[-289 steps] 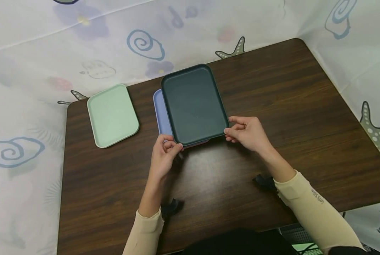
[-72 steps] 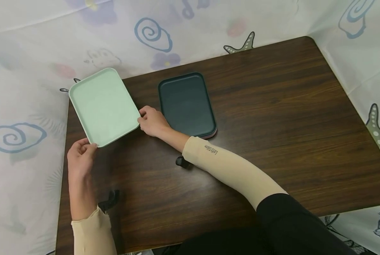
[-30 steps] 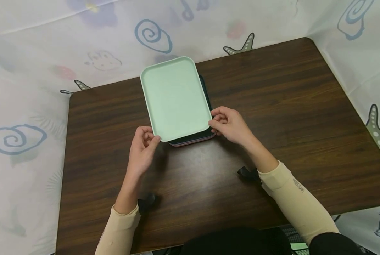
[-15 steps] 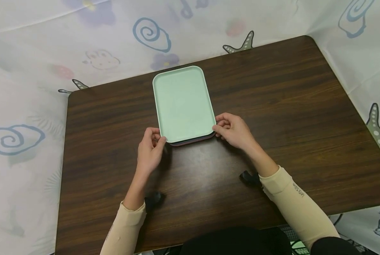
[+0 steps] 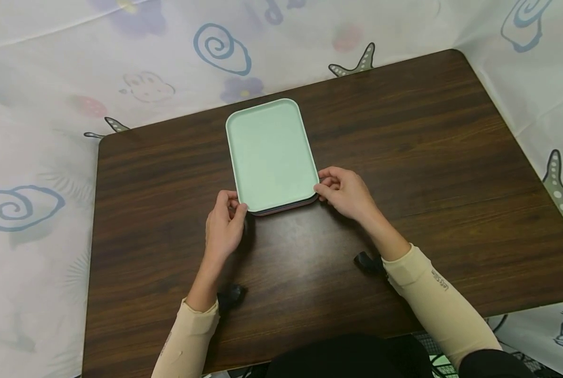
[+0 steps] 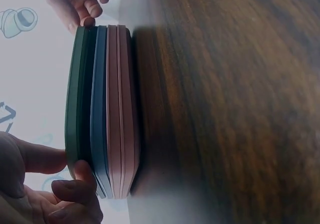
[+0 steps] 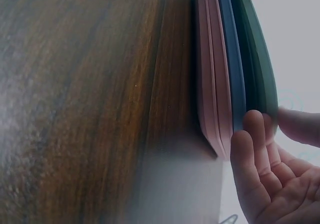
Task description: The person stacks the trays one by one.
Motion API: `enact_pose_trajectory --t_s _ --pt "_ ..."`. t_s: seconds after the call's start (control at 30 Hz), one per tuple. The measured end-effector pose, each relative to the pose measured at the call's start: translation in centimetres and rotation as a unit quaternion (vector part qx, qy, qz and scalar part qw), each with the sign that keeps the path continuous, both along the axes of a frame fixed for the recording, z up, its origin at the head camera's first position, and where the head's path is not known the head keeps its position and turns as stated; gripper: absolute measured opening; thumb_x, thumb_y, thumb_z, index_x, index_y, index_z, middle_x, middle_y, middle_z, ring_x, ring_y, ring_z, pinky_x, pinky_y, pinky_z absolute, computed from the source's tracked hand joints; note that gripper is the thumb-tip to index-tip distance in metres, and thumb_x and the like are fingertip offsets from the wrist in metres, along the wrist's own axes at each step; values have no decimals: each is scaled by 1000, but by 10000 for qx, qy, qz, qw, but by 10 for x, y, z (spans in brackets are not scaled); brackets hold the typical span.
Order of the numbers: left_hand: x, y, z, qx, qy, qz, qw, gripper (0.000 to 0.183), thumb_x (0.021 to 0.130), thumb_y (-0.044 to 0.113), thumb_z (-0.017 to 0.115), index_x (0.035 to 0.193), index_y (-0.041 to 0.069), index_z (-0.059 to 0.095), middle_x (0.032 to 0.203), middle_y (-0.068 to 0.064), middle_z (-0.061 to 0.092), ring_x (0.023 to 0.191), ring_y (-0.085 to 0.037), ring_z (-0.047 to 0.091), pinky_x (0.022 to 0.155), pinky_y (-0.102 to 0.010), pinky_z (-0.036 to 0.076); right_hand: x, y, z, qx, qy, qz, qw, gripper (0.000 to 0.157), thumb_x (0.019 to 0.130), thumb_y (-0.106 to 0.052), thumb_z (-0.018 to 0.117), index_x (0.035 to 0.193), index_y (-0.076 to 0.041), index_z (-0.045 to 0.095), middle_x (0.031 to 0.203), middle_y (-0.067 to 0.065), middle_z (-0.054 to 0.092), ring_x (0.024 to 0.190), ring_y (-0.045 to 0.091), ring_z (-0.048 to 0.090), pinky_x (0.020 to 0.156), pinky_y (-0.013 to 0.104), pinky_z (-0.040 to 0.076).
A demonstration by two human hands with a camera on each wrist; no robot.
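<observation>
A light green rectangular tray [image 5: 272, 155] lies on top of a stack of several trays of like shape. Its outline nearly matches the stack beneath. My left hand [image 5: 225, 223] pinches its near left corner, thumb on the rim and fingers below. At the near right corner my right hand [image 5: 345, 191] pinches the rim the same way. Under it, edge on in the left wrist view, are a blue tray [image 6: 100, 108] and pink trays [image 6: 120, 108] at the bottom. A dark tray [image 7: 245, 58] sits between the blue one and the top one in the right wrist view.
The stack rests on a dark brown wooden table [image 5: 428, 157], close to its back edge. A pale printed cloth [image 5: 168, 52] hangs behind the table and along both sides. Black straps [image 5: 368, 262] show at both wrists, below the sleeves.
The dark tray was set on the stack earlier. Both hands then lifted the light green tray from the left, carried it right and lowered it onto the stack. The last half second shows little motion.
</observation>
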State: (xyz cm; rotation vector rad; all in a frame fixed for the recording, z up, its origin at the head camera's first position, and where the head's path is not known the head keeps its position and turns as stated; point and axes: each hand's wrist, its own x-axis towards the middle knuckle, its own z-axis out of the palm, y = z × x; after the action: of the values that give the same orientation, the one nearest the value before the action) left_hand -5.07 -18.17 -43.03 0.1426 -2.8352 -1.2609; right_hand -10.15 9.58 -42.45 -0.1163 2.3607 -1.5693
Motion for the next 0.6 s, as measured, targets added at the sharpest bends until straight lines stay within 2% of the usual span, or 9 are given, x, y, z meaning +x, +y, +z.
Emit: enact_pose_trajectory --t_s 0.33,0.6 --pt "0 1 -1 -148 -24 7 9999 24 97 18 54 119 8 55 92 -3 60 61 -20 50 59 -36 36 2 -1 -1 234 64 -89 9997 35 94 -20 66 124 -3 63 93 11 71 79 26 70 66 34 50" --pt "0 2 0 -178 -42 15 9998 25 97 18 54 120 8 55 92 -4 61 64 -20 51 61 -36 36 4 -1 -2 383 254 -151 9988 35 94 -21 66 124 -3 64 89 10 71 74 25 69 62 35 49"
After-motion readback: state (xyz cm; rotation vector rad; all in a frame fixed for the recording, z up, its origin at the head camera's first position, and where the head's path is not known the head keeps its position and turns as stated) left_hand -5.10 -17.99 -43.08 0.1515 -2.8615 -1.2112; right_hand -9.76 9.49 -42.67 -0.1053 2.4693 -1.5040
